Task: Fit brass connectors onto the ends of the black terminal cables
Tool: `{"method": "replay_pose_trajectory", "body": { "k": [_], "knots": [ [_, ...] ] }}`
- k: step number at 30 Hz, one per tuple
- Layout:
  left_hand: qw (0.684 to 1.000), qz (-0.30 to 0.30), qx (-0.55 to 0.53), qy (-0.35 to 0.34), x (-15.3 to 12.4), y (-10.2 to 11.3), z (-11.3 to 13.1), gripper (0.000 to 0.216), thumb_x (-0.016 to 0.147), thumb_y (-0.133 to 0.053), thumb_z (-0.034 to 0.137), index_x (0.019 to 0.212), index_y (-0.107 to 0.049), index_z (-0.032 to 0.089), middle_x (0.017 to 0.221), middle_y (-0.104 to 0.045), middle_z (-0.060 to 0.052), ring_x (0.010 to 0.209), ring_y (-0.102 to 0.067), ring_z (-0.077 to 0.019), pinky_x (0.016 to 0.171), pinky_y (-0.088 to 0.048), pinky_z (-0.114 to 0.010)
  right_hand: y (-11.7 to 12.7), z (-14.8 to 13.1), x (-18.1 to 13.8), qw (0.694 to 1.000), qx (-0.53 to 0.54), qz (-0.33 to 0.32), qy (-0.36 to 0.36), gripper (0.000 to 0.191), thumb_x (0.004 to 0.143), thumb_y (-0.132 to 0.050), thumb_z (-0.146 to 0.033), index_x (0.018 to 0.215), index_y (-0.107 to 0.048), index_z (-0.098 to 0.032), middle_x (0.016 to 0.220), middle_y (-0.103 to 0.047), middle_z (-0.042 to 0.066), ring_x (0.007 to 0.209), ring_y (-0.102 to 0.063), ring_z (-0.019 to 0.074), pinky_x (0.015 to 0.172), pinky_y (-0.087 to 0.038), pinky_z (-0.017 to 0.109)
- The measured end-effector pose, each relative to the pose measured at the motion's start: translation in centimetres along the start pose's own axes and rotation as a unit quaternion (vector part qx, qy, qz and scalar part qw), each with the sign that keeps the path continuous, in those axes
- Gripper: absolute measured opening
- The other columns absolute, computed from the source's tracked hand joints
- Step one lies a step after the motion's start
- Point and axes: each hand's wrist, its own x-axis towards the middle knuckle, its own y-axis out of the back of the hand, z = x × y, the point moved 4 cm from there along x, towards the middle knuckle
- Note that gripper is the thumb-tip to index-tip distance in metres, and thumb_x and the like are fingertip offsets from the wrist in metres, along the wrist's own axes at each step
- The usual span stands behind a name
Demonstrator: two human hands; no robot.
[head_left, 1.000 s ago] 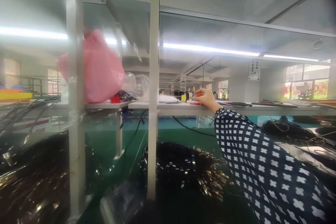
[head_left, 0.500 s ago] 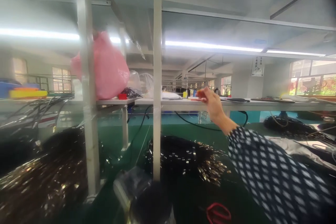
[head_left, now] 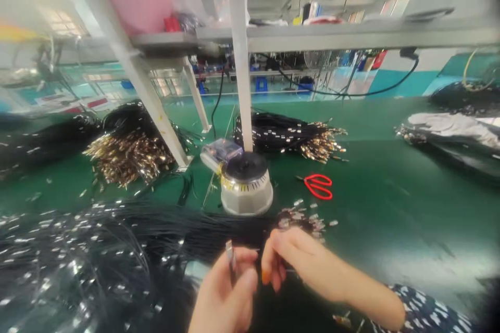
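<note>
My left hand (head_left: 224,294) is low in the middle, fingers closed on a small metal-ended cable connector (head_left: 230,256) that stands upright between thumb and fingers. My right hand (head_left: 295,260) is just to its right, fingers pinched together beside the connector; what it pinches is too small to make out. Both hands hover over a wide bundle of black cables (head_left: 109,250) with shiny plug ends lying across the green table (head_left: 390,208). A patterned sleeve covers my right forearm.
A round grey and black device (head_left: 246,184) stands behind the hands at the foot of a white post (head_left: 240,62). Red scissors (head_left: 319,186) lie right of it. More cable bundles (head_left: 289,135) with gold ends lie further back. A shelf (head_left: 351,34) runs overhead.
My view dropped from the overhead shelf to the table. My right hand left the shelf and came down beside my left hand, which is now in view holding a connector.
</note>
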Motion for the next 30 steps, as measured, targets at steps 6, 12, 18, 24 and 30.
{"method": "replay_pose_trajectory", "body": {
  "k": [6,12,18,24,30],
  "knots": [
    [0.997,0.034,0.065,-0.016,-1.3,-1.3,0.5,0.039,0.065,-0.082,0.046,0.066,-0.060,0.014,0.047,-0.032,0.010,0.041,-0.021,-0.0015,0.042,-0.014,-0.018,0.0,1.1,-1.1,0.997,-0.056,0.056,-0.008,0.065,0.094,-0.034,-0.064,0.072,-0.068,-0.013,0.057,-0.059,0.002,0.056,-0.054,0.0117,0.059,-0.042,0.025],
    [0.999,0.038,0.017,0.010,-1.2,-1.3,0.1,0.034,0.067,-0.082,0.040,0.069,-0.060,0.015,0.046,-0.031,0.011,0.041,-0.017,-0.0009,0.042,-0.016,-0.018,-0.2,1.6,-1.3,0.987,-0.022,0.152,0.034,0.042,0.088,-0.054,-0.055,0.085,-0.071,-0.017,0.078,-0.065,0.005,0.072,-0.056,0.0159,0.063,-0.043,0.027],
    [0.999,0.036,0.000,-0.003,-1.0,-1.1,0.1,0.032,0.069,-0.082,0.037,0.088,-0.067,0.016,0.065,-0.054,0.004,0.042,-0.026,0.0003,0.042,-0.021,-0.016,0.2,1.4,-1.9,0.979,-0.052,0.198,0.004,0.013,0.076,-0.069,-0.025,0.065,-0.069,-0.017,0.071,-0.069,0.002,0.070,-0.059,0.0164,0.068,-0.043,0.029],
    [0.999,0.029,0.006,-0.013,-1.2,-1.5,-0.1,0.025,0.075,-0.077,0.037,0.084,-0.070,0.014,0.066,-0.057,0.000,0.047,-0.035,-0.0030,0.043,-0.029,-0.016,0.5,0.9,-1.6,0.972,0.018,0.234,0.006,0.015,0.073,-0.073,-0.032,0.073,-0.070,-0.017,0.075,-0.072,0.004,0.068,-0.062,0.0170,0.065,-0.046,0.030],
    [1.000,0.013,0.003,-0.025,-1.1,-1.8,0.1,0.024,0.076,-0.075,0.037,0.083,-0.070,0.014,0.067,-0.063,-0.002,0.051,-0.054,-0.0099,0.048,-0.044,-0.021,-0.6,0.6,-0.7,0.964,0.142,0.225,0.024,0.022,0.064,-0.081,-0.023,0.070,-0.060,-0.018,0.074,-0.071,0.002,0.070,-0.066,0.0157,0.068,-0.053,0.029]
  ]
}}
